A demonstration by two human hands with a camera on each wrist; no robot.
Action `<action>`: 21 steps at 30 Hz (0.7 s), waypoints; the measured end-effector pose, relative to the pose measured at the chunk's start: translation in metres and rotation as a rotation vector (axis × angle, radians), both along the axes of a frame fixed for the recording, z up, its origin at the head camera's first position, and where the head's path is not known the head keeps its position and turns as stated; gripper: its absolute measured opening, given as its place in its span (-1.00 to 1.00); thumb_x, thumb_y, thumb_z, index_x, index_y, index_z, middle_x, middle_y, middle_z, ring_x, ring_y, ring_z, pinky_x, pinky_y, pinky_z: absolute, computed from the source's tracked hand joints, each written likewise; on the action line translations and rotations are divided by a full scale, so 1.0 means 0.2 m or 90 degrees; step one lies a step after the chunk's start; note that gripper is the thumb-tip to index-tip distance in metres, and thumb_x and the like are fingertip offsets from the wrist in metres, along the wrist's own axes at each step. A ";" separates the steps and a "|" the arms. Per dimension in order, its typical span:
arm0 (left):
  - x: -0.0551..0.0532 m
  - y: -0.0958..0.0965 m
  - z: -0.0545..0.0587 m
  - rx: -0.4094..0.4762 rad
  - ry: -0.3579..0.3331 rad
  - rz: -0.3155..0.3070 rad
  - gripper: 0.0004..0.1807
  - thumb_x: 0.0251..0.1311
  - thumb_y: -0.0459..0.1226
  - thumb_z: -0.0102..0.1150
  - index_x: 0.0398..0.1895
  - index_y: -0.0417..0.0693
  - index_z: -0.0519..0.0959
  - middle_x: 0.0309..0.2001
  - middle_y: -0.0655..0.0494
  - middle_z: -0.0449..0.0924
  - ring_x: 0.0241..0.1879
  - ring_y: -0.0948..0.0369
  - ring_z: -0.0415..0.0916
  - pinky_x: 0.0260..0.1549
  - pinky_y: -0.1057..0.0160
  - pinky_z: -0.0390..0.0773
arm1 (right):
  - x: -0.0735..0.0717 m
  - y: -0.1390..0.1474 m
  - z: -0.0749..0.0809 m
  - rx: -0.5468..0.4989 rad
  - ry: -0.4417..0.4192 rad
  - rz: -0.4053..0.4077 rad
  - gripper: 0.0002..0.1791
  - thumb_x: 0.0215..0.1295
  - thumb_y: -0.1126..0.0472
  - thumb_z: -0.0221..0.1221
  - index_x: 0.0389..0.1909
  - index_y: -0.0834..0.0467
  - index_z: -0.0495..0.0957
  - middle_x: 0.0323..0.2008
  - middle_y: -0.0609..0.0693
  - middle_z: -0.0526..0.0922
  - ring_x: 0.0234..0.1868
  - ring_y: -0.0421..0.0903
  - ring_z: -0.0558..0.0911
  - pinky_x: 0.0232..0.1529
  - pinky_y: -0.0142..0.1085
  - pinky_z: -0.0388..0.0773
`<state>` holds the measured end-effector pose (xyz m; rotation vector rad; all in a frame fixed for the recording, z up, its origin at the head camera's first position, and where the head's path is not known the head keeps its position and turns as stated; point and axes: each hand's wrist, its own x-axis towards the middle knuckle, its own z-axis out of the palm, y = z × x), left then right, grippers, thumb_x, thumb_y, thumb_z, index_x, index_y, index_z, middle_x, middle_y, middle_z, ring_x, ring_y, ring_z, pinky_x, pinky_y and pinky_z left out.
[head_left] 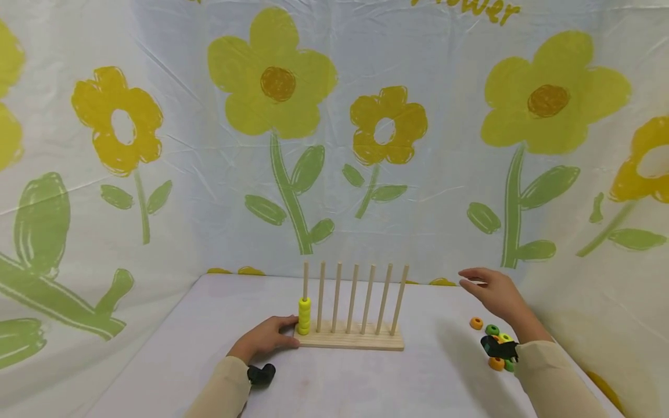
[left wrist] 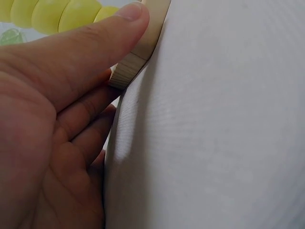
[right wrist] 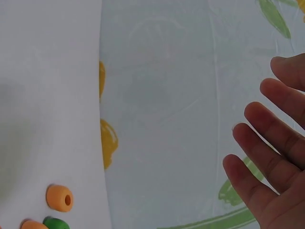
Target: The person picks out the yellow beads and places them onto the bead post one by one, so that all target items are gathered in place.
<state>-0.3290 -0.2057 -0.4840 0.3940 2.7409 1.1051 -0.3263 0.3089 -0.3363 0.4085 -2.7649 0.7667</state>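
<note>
A wooden peg rack (head_left: 360,342) with a row of several upright pegs stands on the table. Yellow beads (head_left: 304,316) are stacked on its leftmost peg; the other pegs are bare. My left hand (head_left: 266,338) holds the left end of the base, thumb on the near side and fingers behind, as the left wrist view shows at the wooden end (left wrist: 128,69). Raised over the right side of the table, my right hand (head_left: 496,293) has its fingers extended and apart, holding nothing. Below it lie loose orange, green and yellow beads, including an orange bead (head_left: 476,323).
The beads on the right lie close together, partly hidden by the right wrist's black camera (head_left: 499,348). Another black camera (head_left: 261,374) sits on the left wrist. A flower-printed curtain (head_left: 439,220) hangs behind and beside the white table (head_left: 345,383).
</note>
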 end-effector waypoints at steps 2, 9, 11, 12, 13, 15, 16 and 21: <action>0.00 0.00 0.00 -0.002 0.002 0.001 -0.20 -0.01 0.07 0.41 0.34 0.08 0.42 0.38 -0.03 0.37 0.42 -0.15 0.17 0.35 -0.27 0.15 | 0.01 0.02 -0.01 0.002 -0.005 -0.003 -0.48 0.42 -0.10 0.06 0.17 0.20 0.51 0.13 0.29 0.56 0.06 0.29 0.59 0.00 0.12 0.59; 0.00 0.00 -0.01 -0.010 0.002 0.007 -0.20 -0.01 0.07 0.41 0.34 0.08 0.42 0.38 -0.05 0.35 0.42 -0.17 0.17 0.34 -0.28 0.15 | 0.02 0.07 -0.06 0.009 -0.019 -0.009 -0.48 0.40 -0.09 0.09 0.15 0.22 0.52 0.12 0.30 0.57 0.03 0.29 0.60 -0.02 0.11 0.60; 0.00 0.00 -0.01 -0.009 0.002 0.007 -0.20 -0.01 0.06 0.41 0.34 0.07 0.42 0.38 -0.05 0.35 0.42 -0.17 0.17 0.34 -0.29 0.15 | 0.02 0.09 -0.08 0.009 -0.024 -0.011 -0.49 0.39 -0.07 0.11 0.15 0.23 0.52 0.11 0.31 0.57 0.03 0.28 0.60 -0.03 0.09 0.62; 0.00 0.00 -0.01 -0.009 0.002 0.006 -0.20 -0.01 0.06 0.41 0.34 0.07 0.42 0.38 -0.05 0.35 0.42 -0.17 0.17 0.34 -0.29 0.15 | 0.02 0.10 -0.09 0.008 -0.026 -0.011 -0.50 0.38 -0.05 0.13 0.15 0.24 0.52 0.10 0.31 0.58 0.03 0.29 0.60 -0.04 0.08 0.62; 0.00 0.00 -0.01 -0.008 0.002 0.005 -0.20 -0.01 0.06 0.41 0.34 0.07 0.42 0.38 -0.05 0.35 0.42 -0.17 0.17 0.34 -0.29 0.15 | 0.03 0.11 -0.10 0.008 -0.029 -0.011 -0.50 0.38 -0.04 0.14 0.15 0.24 0.52 0.09 0.31 0.58 0.03 0.29 0.60 -0.05 0.08 0.63; 0.00 0.00 -0.01 -0.008 0.002 0.005 -0.20 -0.01 0.07 0.41 0.34 0.07 0.42 0.38 -0.05 0.35 0.42 -0.17 0.17 0.34 -0.29 0.15 | 0.03 0.12 -0.12 0.010 -0.034 -0.013 -0.51 0.36 -0.02 0.15 0.14 0.25 0.52 0.08 0.31 0.58 0.03 0.30 0.59 -0.05 0.08 0.62; 0.00 0.00 -0.01 -0.008 0.003 0.005 -0.20 -0.01 0.07 0.41 0.34 0.07 0.42 0.38 -0.05 0.35 0.42 -0.17 0.17 0.34 -0.28 0.15 | 0.03 0.14 -0.13 0.012 -0.036 -0.015 -0.51 0.36 -0.01 0.16 0.14 0.25 0.52 0.08 0.31 0.59 0.04 0.30 0.58 -0.05 0.10 0.62; 0.00 0.00 -0.01 -0.009 0.006 0.005 -0.20 -0.01 0.06 0.41 0.34 0.07 0.42 0.38 -0.05 0.36 0.41 -0.17 0.17 0.34 -0.27 0.16 | 0.04 0.19 -0.17 0.023 -0.052 -0.029 -0.52 0.33 0.01 0.19 0.11 0.27 0.54 0.05 0.32 0.59 0.06 0.32 0.54 -0.02 0.15 0.57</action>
